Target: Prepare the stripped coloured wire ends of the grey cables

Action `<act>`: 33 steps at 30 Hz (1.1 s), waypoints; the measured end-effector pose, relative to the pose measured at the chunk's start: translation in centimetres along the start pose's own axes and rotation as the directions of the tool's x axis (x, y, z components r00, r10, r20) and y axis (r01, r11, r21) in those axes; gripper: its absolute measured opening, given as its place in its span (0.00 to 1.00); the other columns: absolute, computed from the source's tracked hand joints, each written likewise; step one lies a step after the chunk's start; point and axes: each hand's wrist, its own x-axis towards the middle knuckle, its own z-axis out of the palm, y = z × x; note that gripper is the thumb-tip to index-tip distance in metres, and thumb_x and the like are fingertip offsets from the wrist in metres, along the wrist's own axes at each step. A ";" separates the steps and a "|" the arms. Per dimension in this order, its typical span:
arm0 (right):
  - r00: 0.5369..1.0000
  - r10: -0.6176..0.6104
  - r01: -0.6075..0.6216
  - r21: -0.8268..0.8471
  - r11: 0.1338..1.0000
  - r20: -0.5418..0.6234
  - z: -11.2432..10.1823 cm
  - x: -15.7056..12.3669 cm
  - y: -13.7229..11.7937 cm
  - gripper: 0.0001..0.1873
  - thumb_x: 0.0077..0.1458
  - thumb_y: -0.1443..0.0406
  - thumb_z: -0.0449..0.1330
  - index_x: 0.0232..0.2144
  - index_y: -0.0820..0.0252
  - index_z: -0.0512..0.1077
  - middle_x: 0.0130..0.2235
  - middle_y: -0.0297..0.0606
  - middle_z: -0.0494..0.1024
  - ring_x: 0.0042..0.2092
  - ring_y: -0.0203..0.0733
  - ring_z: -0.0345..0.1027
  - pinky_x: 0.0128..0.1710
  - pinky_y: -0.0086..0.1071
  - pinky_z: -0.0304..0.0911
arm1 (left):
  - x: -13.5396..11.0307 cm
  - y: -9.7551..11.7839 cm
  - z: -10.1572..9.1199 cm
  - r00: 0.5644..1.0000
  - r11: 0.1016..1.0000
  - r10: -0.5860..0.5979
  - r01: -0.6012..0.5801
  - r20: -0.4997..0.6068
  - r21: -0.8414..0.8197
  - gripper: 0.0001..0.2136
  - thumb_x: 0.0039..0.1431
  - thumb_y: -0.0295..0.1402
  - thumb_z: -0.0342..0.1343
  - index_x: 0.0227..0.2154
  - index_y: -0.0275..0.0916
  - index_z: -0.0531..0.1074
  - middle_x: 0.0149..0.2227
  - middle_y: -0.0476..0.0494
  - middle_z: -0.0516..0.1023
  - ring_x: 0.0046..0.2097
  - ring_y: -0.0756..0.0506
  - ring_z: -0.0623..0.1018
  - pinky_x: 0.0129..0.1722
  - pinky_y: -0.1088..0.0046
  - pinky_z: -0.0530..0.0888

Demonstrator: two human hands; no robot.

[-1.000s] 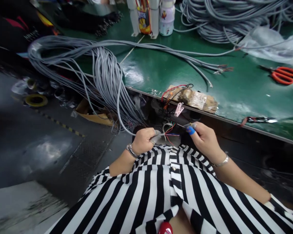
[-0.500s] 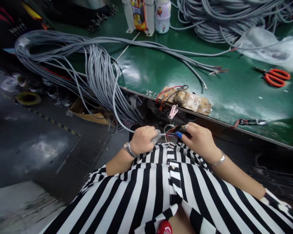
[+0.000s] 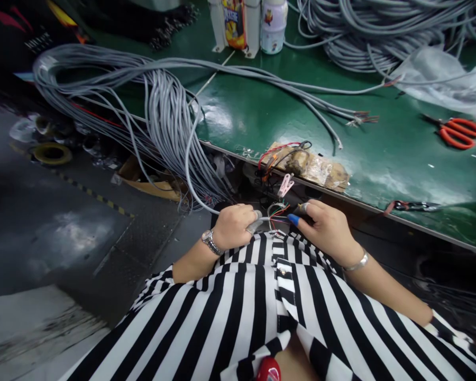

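My left hand [image 3: 233, 226] is closed round the end of a grey cable [image 3: 190, 174] that loops down from the bundle hanging off the bench. Thin coloured wires [image 3: 276, 212] fan out of that cable end between my two hands. My right hand [image 3: 326, 230], with a blue-tipped finger cover, is pinched at those wires; a small dark tool seems to sit in its fingers. Both hands are held close to my striped shirt, just below the bench edge.
A big bundle of grey cables [image 3: 158, 100] drapes over the green bench [image 3: 381, 153] edge. A taped block with wires [image 3: 313, 165] and a pink clip [image 3: 285, 185] sit at the edge. Orange scissors [image 3: 458, 131], bottles [image 3: 272, 26], more cable coils [image 3: 365, 26] and a plastic bag [image 3: 444, 79] lie farther back.
My right hand has moved left and closer to the wire ends, from spread apart to pinching at them. The left hand keeps its grip on the cable.
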 end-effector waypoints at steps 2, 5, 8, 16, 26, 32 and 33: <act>1.000 -0.011 0.011 -0.009 1.000 0.009 0.2 0.1 0.0 0.14 0.57 0.60 0.56 0.22 0.59 0.62 0.26 0.35 0.66 0.27 0.36 0.58 0.26 0.31 0.46 | 0.0 0.0 0.0 1.000 1.000 0.006 -0.006 0.000 0.003 0.05 0.51 0.26 0.51 0.25 0.37 0.71 0.23 0.46 0.68 0.27 0.47 0.67 0.28 0.69 0.62; 1.000 -0.017 0.018 -0.012 1.000 0.014 0.6 0.2 -0.2 0.13 0.56 0.61 0.56 0.22 0.59 0.62 0.26 0.35 0.66 0.27 0.35 0.58 0.26 0.31 0.46 | -0.1 0.0 0.1 1.000 1.000 0.015 -0.015 0.014 0.007 0.05 0.50 0.25 0.51 0.26 0.37 0.72 0.23 0.46 0.69 0.27 0.47 0.67 0.28 0.69 0.62; 1.000 -0.025 0.025 0.003 1.000 0.012 0.9 0.3 -0.2 0.14 0.56 0.61 0.56 0.21 0.59 0.62 0.25 0.34 0.65 0.26 0.35 0.57 0.26 0.31 0.46 | -0.2 -0.1 0.1 0.999 1.000 0.008 -0.008 0.035 0.000 0.06 0.50 0.26 0.51 0.27 0.37 0.73 0.24 0.45 0.69 0.28 0.47 0.67 0.29 0.69 0.63; 0.999 -0.032 0.032 0.047 0.998 0.001 0.9 0.5 -0.3 0.15 0.56 0.61 0.55 0.21 0.59 0.61 0.24 0.33 0.64 0.26 0.35 0.56 0.26 0.30 0.47 | -0.4 -0.2 0.0 0.997 1.000 -0.027 0.026 0.076 0.007 0.06 0.53 0.27 0.51 0.28 0.37 0.73 0.24 0.45 0.70 0.29 0.47 0.69 0.30 0.69 0.64; 0.999 -0.032 0.031 0.055 0.998 0.012 1.0 0.8 -0.2 0.15 0.56 0.61 0.56 0.20 0.59 0.60 0.25 0.33 0.64 0.26 0.35 0.56 0.26 0.30 0.46 | -0.4 -0.3 -0.2 0.994 0.998 -0.045 0.040 0.103 0.051 0.06 0.51 0.27 0.51 0.29 0.37 0.74 0.24 0.45 0.70 0.28 0.47 0.69 0.29 0.70 0.64; 0.999 -0.032 0.030 0.113 0.993 0.014 1.4 0.9 -0.1 0.15 0.55 0.62 0.56 0.20 0.58 0.58 0.24 0.32 0.62 0.25 0.34 0.54 0.26 0.30 0.47 | -0.4 -0.3 -0.1 0.994 0.999 -0.047 0.044 0.098 0.032 0.05 0.52 0.27 0.50 0.27 0.38 0.72 0.24 0.46 0.69 0.29 0.47 0.69 0.29 0.69 0.63; 0.999 -0.028 0.026 0.125 0.992 0.015 1.5 1.0 -0.1 0.15 0.55 0.62 0.56 0.20 0.58 0.57 0.24 0.32 0.62 0.25 0.34 0.54 0.26 0.30 0.46 | -0.4 -0.3 -0.1 0.994 0.999 -0.050 0.047 0.098 0.026 0.05 0.52 0.27 0.50 0.27 0.38 0.71 0.24 0.46 0.69 0.29 0.47 0.69 0.29 0.69 0.63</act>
